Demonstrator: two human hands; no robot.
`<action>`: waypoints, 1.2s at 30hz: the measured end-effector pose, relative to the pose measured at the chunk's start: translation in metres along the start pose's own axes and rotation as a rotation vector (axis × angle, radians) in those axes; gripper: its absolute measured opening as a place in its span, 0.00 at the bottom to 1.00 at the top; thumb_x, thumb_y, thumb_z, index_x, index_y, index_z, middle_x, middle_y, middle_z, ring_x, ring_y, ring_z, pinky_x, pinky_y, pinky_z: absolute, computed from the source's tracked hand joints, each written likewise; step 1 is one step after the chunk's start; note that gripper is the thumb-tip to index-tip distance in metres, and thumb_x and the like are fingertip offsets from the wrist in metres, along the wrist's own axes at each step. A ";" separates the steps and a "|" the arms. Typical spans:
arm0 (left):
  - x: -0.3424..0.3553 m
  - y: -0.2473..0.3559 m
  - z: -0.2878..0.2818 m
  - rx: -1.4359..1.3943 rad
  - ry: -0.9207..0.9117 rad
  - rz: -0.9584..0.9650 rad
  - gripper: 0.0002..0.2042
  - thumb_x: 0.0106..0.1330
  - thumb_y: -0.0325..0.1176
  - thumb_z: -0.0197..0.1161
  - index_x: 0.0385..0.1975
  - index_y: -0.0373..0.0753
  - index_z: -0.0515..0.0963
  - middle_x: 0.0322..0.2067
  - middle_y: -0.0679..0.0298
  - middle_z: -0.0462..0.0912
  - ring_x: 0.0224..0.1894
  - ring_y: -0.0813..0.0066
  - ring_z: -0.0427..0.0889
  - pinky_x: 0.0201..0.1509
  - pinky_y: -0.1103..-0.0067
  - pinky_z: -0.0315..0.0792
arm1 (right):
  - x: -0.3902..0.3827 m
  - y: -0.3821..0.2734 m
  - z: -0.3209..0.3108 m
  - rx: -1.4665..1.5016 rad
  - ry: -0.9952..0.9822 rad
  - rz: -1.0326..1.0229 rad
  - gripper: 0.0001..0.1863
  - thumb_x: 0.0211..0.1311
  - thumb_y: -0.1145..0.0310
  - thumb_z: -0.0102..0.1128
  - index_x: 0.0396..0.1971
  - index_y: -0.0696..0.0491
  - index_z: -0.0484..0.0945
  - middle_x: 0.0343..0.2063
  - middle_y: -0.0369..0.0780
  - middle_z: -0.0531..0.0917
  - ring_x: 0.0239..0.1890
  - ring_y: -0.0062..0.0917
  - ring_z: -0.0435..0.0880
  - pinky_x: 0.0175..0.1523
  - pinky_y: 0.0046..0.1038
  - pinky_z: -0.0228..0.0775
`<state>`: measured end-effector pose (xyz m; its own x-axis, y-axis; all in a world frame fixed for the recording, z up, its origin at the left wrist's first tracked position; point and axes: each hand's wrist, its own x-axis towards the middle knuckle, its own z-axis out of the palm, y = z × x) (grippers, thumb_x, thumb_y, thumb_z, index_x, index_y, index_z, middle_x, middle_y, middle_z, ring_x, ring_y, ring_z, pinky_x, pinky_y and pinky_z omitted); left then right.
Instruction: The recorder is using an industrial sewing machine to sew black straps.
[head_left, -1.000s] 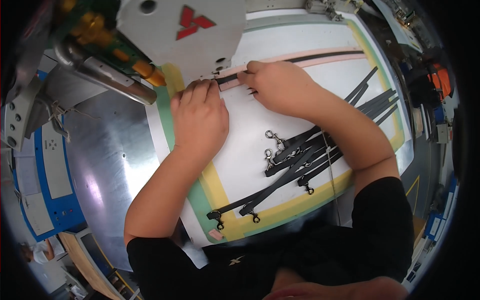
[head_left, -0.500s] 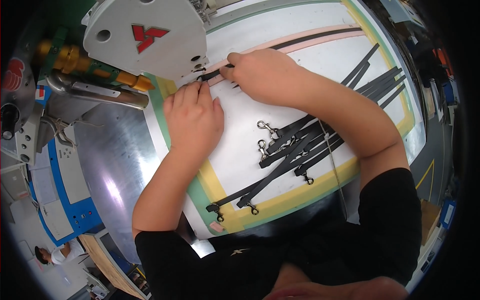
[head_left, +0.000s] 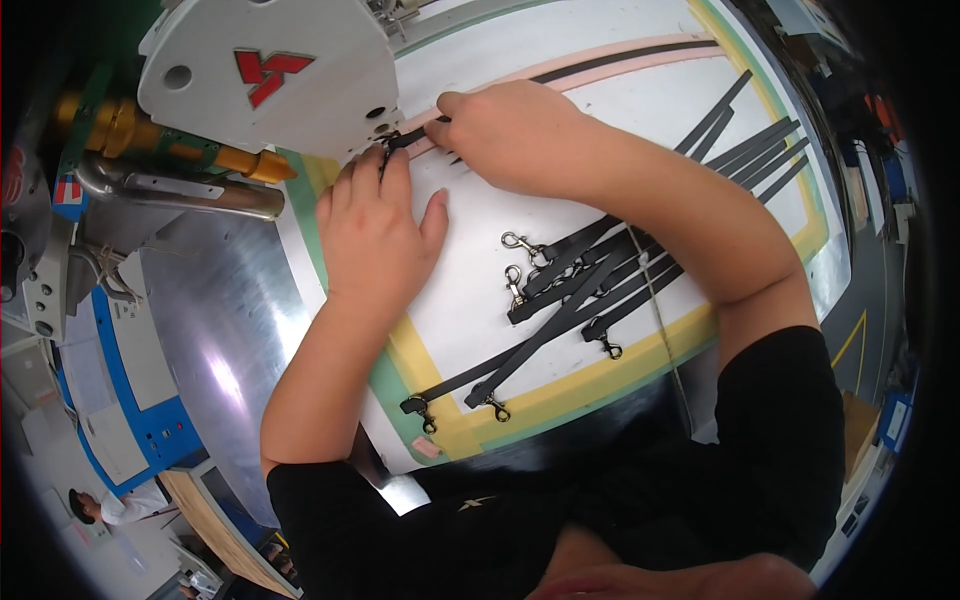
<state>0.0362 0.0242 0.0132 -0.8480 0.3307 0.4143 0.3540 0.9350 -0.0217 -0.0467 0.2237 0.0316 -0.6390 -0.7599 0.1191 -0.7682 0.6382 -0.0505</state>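
Note:
A black strap (head_left: 630, 66) lies along a pink-edged strip at the far side of the white work board. My right hand (head_left: 520, 135) is closed, pinching this strap between thumb and fingers near its left end. My left hand (head_left: 375, 240) lies palm down beside that end, fingers stretched out and thumb apart. Its fingertips touch the dark end piece (head_left: 391, 141) right by the machine, where small detail is hard to make out. Nearer to me rests a bunch of black straps (head_left: 545, 350) with metal snap hooks (head_left: 516, 242) on their ends.
A white machine head (head_left: 220, 110) with a red mark stands just beyond my left hand. A brass-coloured fitting (head_left: 190, 150) and a metal tube (head_left: 190, 190) jut out at left. Yellow tape (head_left: 415, 355) borders the board; a cord (head_left: 662, 320) crosses the straps.
The whole view has shifted slightly. My left hand's fingers are spread more, with the thumb farther out. The right hand keeps its pinch on the strap.

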 end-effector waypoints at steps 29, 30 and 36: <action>0.005 -0.006 0.005 0.042 -0.115 -0.028 0.29 0.70 0.50 0.64 0.62 0.33 0.77 0.58 0.54 0.82 0.56 0.56 0.82 0.58 0.63 0.72 | 0.001 -0.001 0.008 0.033 0.014 0.022 0.13 0.63 0.73 0.56 0.45 0.60 0.83 0.42 0.46 0.83 0.42 0.41 0.88 0.47 0.38 0.82; 0.005 -0.005 0.004 0.022 -0.123 -0.032 0.29 0.70 0.49 0.64 0.62 0.33 0.77 0.57 0.54 0.82 0.56 0.56 0.82 0.58 0.63 0.72 | 0.001 -0.001 0.008 0.033 0.012 0.020 0.13 0.63 0.73 0.56 0.45 0.60 0.83 0.42 0.46 0.83 0.42 0.41 0.88 0.47 0.38 0.82; 0.006 -0.004 0.004 0.014 -0.133 -0.028 0.28 0.71 0.48 0.64 0.62 0.31 0.76 0.57 0.52 0.82 0.55 0.54 0.83 0.57 0.63 0.74 | 0.001 -0.002 0.007 -0.026 0.004 0.012 0.13 0.63 0.73 0.56 0.46 0.60 0.83 0.42 0.46 0.83 0.43 0.40 0.88 0.47 0.39 0.82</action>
<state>0.0280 0.0234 0.0122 -0.9026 0.3176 0.2907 0.3247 0.9455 -0.0250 -0.0462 0.2207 0.0252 -0.6476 -0.7520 0.1229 -0.7596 0.6499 -0.0264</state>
